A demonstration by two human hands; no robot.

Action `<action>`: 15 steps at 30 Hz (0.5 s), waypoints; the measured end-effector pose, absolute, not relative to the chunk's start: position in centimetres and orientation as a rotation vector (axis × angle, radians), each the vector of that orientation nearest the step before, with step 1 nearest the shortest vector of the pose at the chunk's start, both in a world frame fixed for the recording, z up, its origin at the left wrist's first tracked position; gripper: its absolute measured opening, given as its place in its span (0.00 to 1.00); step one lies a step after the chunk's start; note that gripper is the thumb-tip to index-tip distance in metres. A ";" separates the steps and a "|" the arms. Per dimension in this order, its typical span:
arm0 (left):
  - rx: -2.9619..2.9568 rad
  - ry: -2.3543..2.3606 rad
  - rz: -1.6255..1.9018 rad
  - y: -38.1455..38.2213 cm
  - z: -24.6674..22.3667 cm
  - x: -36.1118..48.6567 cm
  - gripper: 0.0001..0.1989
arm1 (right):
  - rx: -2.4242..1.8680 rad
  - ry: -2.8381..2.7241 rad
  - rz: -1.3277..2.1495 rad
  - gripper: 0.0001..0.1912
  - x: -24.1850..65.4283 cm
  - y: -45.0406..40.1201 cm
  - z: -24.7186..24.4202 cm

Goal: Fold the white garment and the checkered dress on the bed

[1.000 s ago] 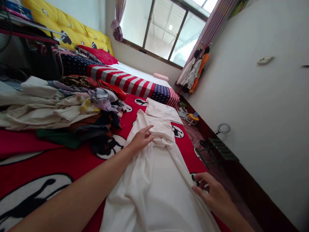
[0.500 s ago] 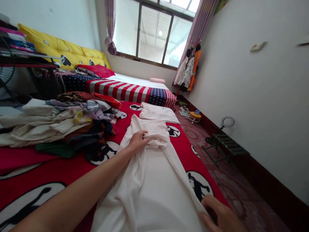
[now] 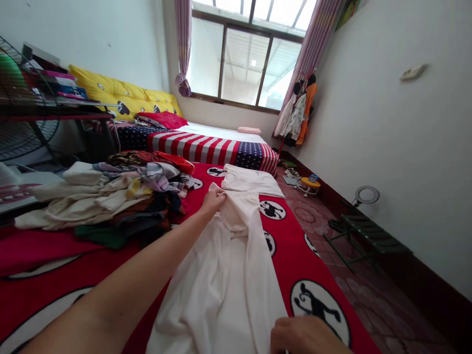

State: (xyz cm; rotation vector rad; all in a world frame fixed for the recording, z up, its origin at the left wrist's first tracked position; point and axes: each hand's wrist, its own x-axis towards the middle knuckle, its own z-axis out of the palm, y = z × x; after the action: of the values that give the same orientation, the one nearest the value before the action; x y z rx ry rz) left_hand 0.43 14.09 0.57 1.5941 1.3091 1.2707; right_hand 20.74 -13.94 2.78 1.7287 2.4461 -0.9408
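Observation:
A long white shirt (image 3: 236,275) lies stretched toward me on the red blanket (image 3: 295,255), with loose creases along its left side. My left hand (image 3: 214,200) reaches to its far left corner and pinches the cloth there, fingers closed. At the near right edge of the shirt, my right hand (image 3: 306,335) is curled over the cloth, its fingertips partly hidden. Just beyond the far end lies a folded white garment (image 3: 252,181).
A heap of mixed clothes (image 3: 110,191) is on the left of the blanket, near a fan (image 3: 25,118). Behind stands a bed with a striped cover (image 3: 195,145). On the tiled floor at right are a green folding stool (image 3: 372,236) and a ring light (image 3: 368,194).
My left hand has moved to the shirt's far left corner and lifted it a little. My right hand has drawn inward to the left, bringing the right edge with it. The view has shifted slightly.

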 end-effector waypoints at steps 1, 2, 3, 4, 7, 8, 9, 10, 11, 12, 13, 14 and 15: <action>1.567 1.310 1.290 13.8 -0.2 0.5 0.12 | 1.763 2.441 -0.960 0.01 20.9 -12.7 3.1; 1.541 1.308 1.311 13.6 -1.0 0.5 0.12 | 1.847 2.454 -0.955 0.02 21.1 -11.1 3.4; 1.514 1.302 1.335 13.3 -1.6 0.6 0.13 | 1.946 2.489 -0.935 0.03 21.4 -9.3 3.7; 1.494 1.292 1.355 12.9 -2.1 0.6 0.15 | 2.030 2.548 -0.907 0.04 21.7 -7.3 4.0; 1.571 1.246 1.331 12.1 -2.8 0.6 0.21 | 2.248 2.733 -0.841 0.08 22.2 -0.5 4.4; 1.649 1.238 1.293 11.9 -2.8 0.6 0.23 | 2.327 2.780 -0.805 0.08 22.1 1.8 4.4; 1.738 1.236 1.244 11.8 -2.8 0.6 0.24 | 2.393 2.823 -0.772 0.08 21.9 3.9 4.3; 1.817 1.240 1.195 11.8 -2.8 0.5 0.24 | 2.440 2.859 -0.757 0.08 21.5 5.8 4.2; 1.867 1.250 1.163 11.8 -2.8 0.5 0.24 | 2.455 2.892 -0.782 0.09 21.1 7.5 4.0; 1.885 1.254 1.149 11.8 -2.9 0.5 0.23 | 2.431 2.915 -0.857 0.11 20.6 8.9 3.9; 1.878 1.244 1.154 11.9 -2.9 0.5 0.23 | 2.369 2.921 -0.972 0.16 20.1 10.1 3.7; 1.851 1.219 1.177 12.0 -2.9 0.5 0.22 | 2.282 2.907 -1.093 0.23 19.7 11.0 3.6; 1.810 1.185 1.214 12.1 -3.0 0.5 0.21 | 2.179 2.879 -1.183 0.30 19.3 11.8 3.4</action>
State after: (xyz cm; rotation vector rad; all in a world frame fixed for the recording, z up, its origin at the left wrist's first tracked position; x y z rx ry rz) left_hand 0.52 12.07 -2.96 1.8103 1.1851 1.2137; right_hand 19.32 11.78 3.44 2.1794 2.8793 -1.1834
